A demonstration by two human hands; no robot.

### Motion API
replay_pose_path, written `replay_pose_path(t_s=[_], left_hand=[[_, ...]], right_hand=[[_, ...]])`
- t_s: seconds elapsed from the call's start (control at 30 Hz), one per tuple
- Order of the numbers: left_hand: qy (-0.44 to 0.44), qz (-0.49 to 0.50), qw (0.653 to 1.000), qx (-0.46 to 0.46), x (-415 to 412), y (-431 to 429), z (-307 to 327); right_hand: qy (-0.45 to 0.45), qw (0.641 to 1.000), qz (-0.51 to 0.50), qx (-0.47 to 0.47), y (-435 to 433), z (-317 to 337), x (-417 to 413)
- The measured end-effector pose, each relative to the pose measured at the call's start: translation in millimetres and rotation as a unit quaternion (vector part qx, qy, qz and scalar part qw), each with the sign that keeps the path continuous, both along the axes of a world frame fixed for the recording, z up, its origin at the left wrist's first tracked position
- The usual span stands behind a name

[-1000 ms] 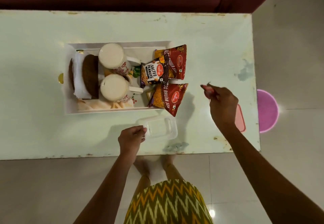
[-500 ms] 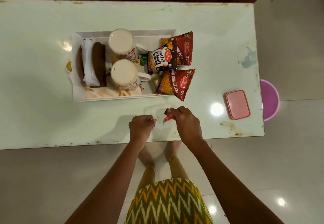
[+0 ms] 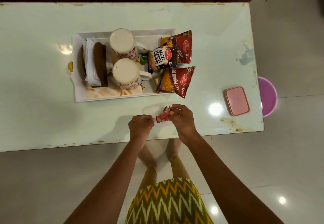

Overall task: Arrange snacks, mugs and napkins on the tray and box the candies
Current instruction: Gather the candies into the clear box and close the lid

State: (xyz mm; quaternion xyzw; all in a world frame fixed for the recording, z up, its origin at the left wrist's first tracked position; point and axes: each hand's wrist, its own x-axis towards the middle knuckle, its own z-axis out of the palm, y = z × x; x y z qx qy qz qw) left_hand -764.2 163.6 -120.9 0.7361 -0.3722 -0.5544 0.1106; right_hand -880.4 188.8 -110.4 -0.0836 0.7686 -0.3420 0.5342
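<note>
From overhead, the right hand [image 3: 182, 118] pinches red-wrapped candies [image 3: 164, 116] above the clear box [image 3: 154, 108] at the table's near edge; the left hand [image 3: 141, 127], fingers curled, steadies its rim. Best lower them fully inside before letting go.

Both arms reach forward, forearms converging. The left hand [image 3: 141, 126] is curled, fingertips pinched together, knuckles up. The right hand [image 3: 182, 118], just beside it, has its fingers closed in a grip, wrist angled inward.
</note>
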Motion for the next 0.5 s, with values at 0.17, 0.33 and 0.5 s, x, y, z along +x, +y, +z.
replay_pose_path(t_s=[0.17,0.33,0.5], left_hand=[[0.006,0.005,1.0,0.007,1,0,-2],[-0.002,-0.015,1.0,0.002,2,-1,-4],[-0.012,-0.026,1.0,-0.005,2,0,-5]], right_hand=[[0.093,0.996,-0.006,-0.003,11,-2,-11],[0.237,0.97,0.006,-0.055,32,-2,-55],[0.355,0.934,0.039,-0.028,43,-15,-121]])
